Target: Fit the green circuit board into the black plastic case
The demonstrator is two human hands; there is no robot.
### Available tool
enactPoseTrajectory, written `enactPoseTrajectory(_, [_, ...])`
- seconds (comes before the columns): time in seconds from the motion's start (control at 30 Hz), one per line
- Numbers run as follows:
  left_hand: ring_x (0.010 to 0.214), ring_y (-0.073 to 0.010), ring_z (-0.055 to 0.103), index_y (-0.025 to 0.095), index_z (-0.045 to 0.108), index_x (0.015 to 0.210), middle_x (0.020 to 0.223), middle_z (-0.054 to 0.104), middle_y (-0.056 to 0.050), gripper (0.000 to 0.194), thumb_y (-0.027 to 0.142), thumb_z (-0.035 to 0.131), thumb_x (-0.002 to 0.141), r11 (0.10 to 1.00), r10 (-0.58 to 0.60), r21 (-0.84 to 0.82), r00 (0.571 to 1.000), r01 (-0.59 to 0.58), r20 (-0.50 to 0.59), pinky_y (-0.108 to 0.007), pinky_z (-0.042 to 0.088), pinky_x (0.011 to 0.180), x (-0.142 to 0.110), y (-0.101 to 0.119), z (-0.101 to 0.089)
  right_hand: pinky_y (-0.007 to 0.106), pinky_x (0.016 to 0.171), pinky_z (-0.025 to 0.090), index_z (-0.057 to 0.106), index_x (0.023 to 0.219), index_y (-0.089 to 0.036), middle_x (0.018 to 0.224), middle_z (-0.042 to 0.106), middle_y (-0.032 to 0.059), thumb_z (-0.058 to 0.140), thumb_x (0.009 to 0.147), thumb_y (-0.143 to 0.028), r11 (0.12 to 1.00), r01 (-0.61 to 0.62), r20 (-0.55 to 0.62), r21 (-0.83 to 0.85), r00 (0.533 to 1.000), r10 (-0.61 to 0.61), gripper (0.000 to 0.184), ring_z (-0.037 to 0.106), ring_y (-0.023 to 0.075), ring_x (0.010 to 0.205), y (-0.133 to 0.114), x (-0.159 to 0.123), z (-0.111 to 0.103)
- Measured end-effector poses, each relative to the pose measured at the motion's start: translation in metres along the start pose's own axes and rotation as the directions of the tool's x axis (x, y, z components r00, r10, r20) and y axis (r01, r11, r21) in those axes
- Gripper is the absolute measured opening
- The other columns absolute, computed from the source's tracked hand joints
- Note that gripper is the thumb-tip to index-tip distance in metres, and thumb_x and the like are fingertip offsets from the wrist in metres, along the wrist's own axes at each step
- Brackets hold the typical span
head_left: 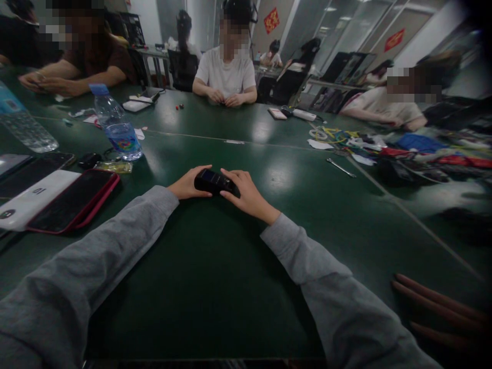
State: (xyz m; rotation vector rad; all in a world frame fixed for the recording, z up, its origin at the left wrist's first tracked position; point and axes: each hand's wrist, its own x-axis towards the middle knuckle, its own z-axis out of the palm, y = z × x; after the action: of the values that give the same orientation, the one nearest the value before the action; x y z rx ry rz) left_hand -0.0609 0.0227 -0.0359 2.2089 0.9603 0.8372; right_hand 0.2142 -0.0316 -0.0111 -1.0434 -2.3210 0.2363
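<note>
Over the dark green table [192, 287], a small black handheld device with a little dark screen [210, 176] is held between my two hands. My left hand [187, 183] grips its left end, thumb and fingers closed around that side. On the opposite end, my right hand [248, 193] has its fingers over the top and thumb along the near edge. Parts of the device are covered by my fingers, so its exact kind cannot be made out.
On the left are a water bottle [117, 123], a red-cased phone [77, 200] and a white power bank [38, 197]. A wrench [341, 168] and tangled cables [346, 137] lie at right. Another person's hand [438, 307] rests near the lower right. Several people sit around.
</note>
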Motion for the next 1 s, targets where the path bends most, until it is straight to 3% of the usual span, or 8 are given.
enactPoseTrajectory(0.13, [0.135,-0.0385,0.058,0.022,0.043,0.155,0.149,0.056,-0.019,0.098,0.049,0.088,0.073,0.998,-0.018,-0.056,1.0,0.019,0.026,-0.061,0.045,0.115,0.0,-0.002,0.001,0.059,0.111,0.048,0.051,0.15,-0.023,0.136,0.062,0.0162,0.049,0.104,-0.055,0.986,-0.116,-0.14,0.121,0.981,0.132,0.056,0.057,0.0331,0.127,0.007,0.0,0.006])
enactPoseTrajectory(0.27, [0.14,-0.0404,0.053,0.019,0.044,0.153,0.151,0.051,-0.021,0.096,0.049,0.087,0.073,1.0,-0.022,-0.019,0.998,0.021,-0.055,-0.062,0.043,0.117,0.0,-0.008,0.003,0.057,0.108,0.052,0.052,0.149,-0.025,0.132,0.064,0.0153,0.05,0.102,-0.063,0.952,-0.175,-0.13,0.252,0.968,0.213,0.061,0.06,0.0315,0.125,0.015,-0.004,0.015])
enactPoseTrajectory(0.37, [0.144,-0.0403,0.05,0.019,0.043,0.154,0.155,0.047,-0.022,0.088,0.046,0.081,0.08,0.998,-0.022,-0.052,0.996,0.018,-0.087,-0.062,0.045,0.116,0.001,-0.012,0.004,0.058,0.11,0.052,0.046,0.154,-0.024,0.136,0.061,0.0165,0.055,0.098,-0.066,0.955,-0.144,-0.132,0.26,0.974,0.183,0.07,0.061,0.0323,0.126,0.012,-0.007,0.018])
enactPoseTrajectory(0.5, [0.145,-0.0398,0.049,0.022,0.041,0.156,0.158,0.047,-0.02,0.084,0.042,0.078,0.084,0.994,0.003,-0.106,0.999,-0.007,-0.034,-0.064,0.042,0.117,0.001,-0.012,0.004,0.061,0.108,0.053,0.042,0.156,-0.022,0.139,0.057,0.0195,0.069,0.093,-0.058,0.991,-0.09,-0.122,0.101,0.987,0.102,0.078,0.061,0.0378,0.127,-0.001,-0.006,0.017])
enactPoseTrajectory(0.7, [0.145,-0.04,0.05,0.021,0.04,0.156,0.158,0.049,-0.02,0.091,0.043,0.083,0.079,0.994,0.01,-0.107,1.0,-0.011,-0.009,-0.064,0.039,0.12,0.002,-0.007,0.004,0.06,0.103,0.057,0.046,0.151,-0.023,0.132,0.061,0.0168,0.063,0.097,-0.037,0.995,-0.1,-0.107,0.025,0.989,0.102,0.058,0.065,0.0357,0.121,-0.012,-0.006,0.018])
enactPoseTrajectory(1.0, [0.136,-0.0373,0.059,0.019,0.052,0.143,0.146,0.058,-0.02,0.088,0.047,0.091,0.07,0.993,-0.036,-0.111,0.999,0.032,-0.032,-0.06,0.046,0.115,0.001,0.0,0.003,0.056,0.108,0.055,0.049,0.144,-0.021,0.133,0.063,0.0166,0.064,0.094,-0.028,0.992,-0.026,-0.082,0.123,0.996,0.037,0.053,0.064,0.0318,0.124,-0.009,-0.006,0.017])
